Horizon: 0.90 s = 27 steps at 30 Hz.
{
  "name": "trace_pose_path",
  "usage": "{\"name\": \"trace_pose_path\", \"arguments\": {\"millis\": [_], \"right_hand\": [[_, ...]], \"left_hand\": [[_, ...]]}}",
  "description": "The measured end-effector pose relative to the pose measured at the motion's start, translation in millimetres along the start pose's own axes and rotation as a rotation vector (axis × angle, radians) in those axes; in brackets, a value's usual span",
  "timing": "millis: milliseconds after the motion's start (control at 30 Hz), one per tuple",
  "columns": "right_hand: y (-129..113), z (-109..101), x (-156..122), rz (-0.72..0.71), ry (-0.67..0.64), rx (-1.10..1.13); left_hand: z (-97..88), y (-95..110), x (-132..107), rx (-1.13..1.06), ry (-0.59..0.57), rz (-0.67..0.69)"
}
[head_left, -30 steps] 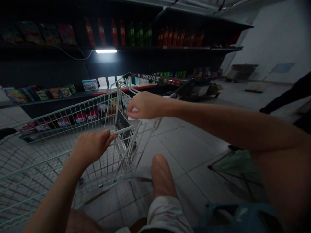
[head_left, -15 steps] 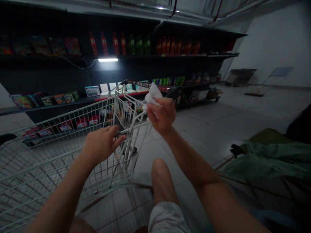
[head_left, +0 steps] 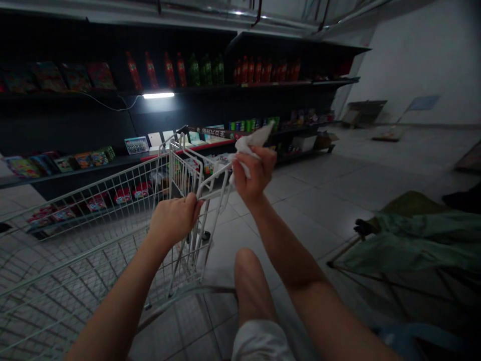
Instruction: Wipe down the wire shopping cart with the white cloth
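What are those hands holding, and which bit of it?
The right hand holds a crumpled white cloth or tissue by its bunched middle; the left hand grips the shopping cart by its near top rail.

Pale grey-white wires form the grid pattern of the shopping cart (head_left: 95,250); the cloth (head_left: 246,144) is white. The shelving (head_left: 210,110) is black, bearing red bottles (head_left: 170,71), green bottles (head_left: 206,71) and, lower, red packs (head_left: 123,196). A dark board (head_left: 218,133) carries white characters. The floor (head_left: 300,195) shows light grey squares with darker joints; the draped fabric (head_left: 417,243) is muted green, the shorts (head_left: 259,342) whitish, the wall (head_left: 424,65) pale grey.
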State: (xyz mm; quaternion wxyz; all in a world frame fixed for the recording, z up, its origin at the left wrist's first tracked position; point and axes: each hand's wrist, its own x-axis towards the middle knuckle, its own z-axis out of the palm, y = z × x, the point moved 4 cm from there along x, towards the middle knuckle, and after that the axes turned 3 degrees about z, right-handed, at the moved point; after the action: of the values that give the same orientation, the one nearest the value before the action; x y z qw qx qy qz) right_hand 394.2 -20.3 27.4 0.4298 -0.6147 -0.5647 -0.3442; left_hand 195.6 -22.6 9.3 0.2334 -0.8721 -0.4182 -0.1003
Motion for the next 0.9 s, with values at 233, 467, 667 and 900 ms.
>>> {"name": "trace_pose_path", "arguments": {"millis": [233,467,667,900], "right_hand": [[27.7,-3.2,11.1,-0.015,-0.018,0.034],[75.7,-16.1,45.7,0.33,0.591,0.165],[39.8,-0.6,-1.1,0.095,0.59,0.349],[-39.4,27.0,-120.3,-0.209,0.371,0.535]], "left_hand": [[-0.8,1.2,-1.8,0.028,0.019,0.011],[0.5,0.3,-0.7,0.041,0.009,0.011],[0.7,1.0,-1.6,0.064,0.034,0.005],[2.7,-0.7,-2.1,0.06,0.083,0.003]]}}
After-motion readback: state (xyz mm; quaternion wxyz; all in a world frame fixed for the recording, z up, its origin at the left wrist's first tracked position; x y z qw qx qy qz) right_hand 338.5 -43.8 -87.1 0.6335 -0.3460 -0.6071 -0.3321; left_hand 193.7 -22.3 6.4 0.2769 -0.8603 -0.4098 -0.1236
